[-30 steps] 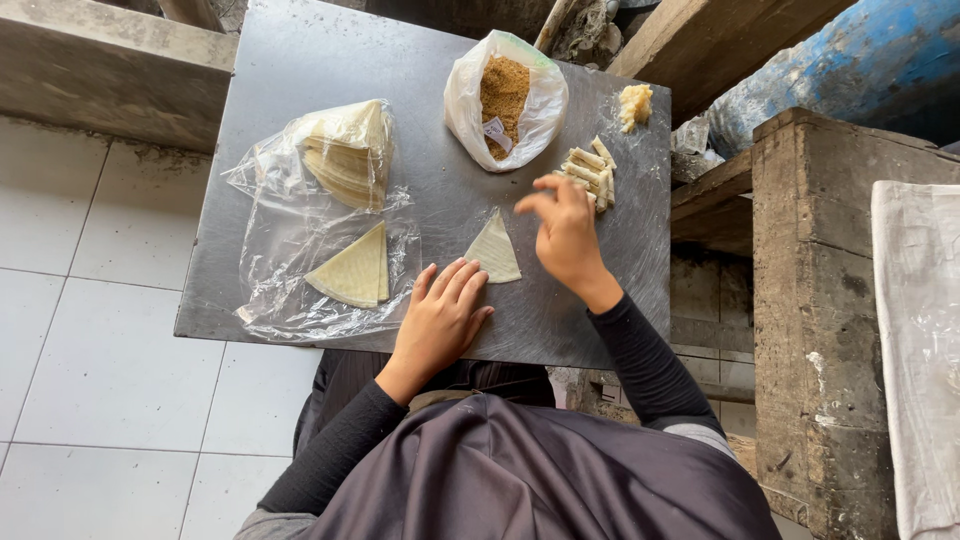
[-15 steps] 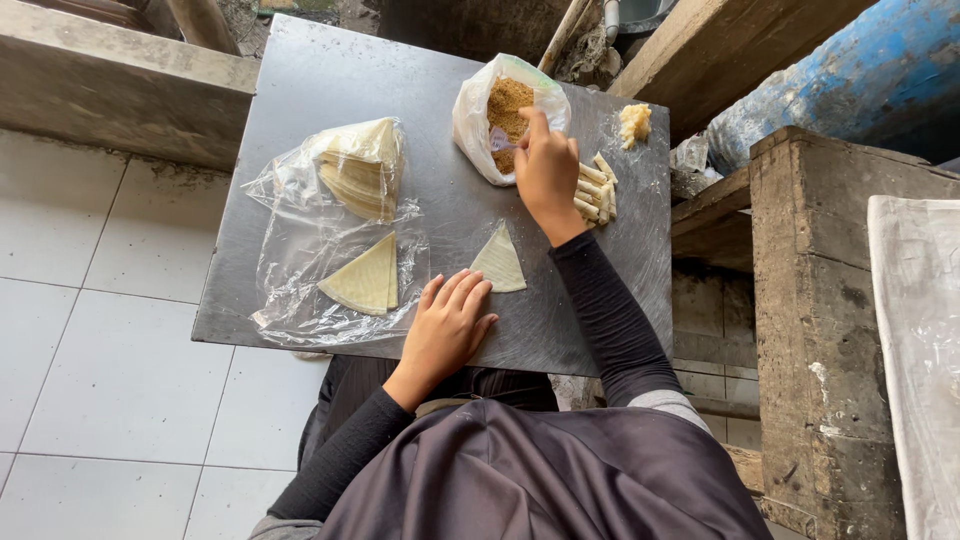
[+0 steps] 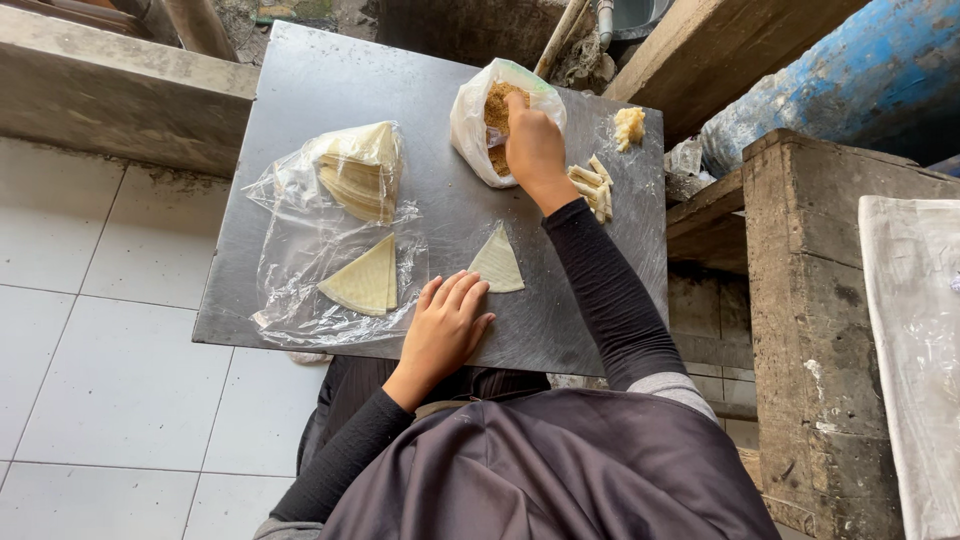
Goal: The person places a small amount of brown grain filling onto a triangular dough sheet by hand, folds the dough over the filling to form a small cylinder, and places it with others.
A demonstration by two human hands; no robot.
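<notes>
One hand (image 3: pixel 535 150) inside crumb bag (image 3: pixel 478 125)

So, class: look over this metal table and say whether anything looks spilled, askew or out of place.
Nothing is spilled. The right hand reaches into the bag of crumbs, and the left hand rests by one wrapper. The plastic sheet under the stacks is crumpled and overhangs the table.

1. The right hand (image 3: pixel 535 145) has its fingers (image 3: pixel 514 106) sunk in the brown crumbs, tips hidden inside the plastic bag (image 3: pixel 470 125).
2. The blue barrel (image 3: pixel 850 80) is cut off by the frame's edge.
3. The yellowish lump (image 3: pixel 629 127) on the table (image 3: pixel 330 90) is too small to identify.
</notes>
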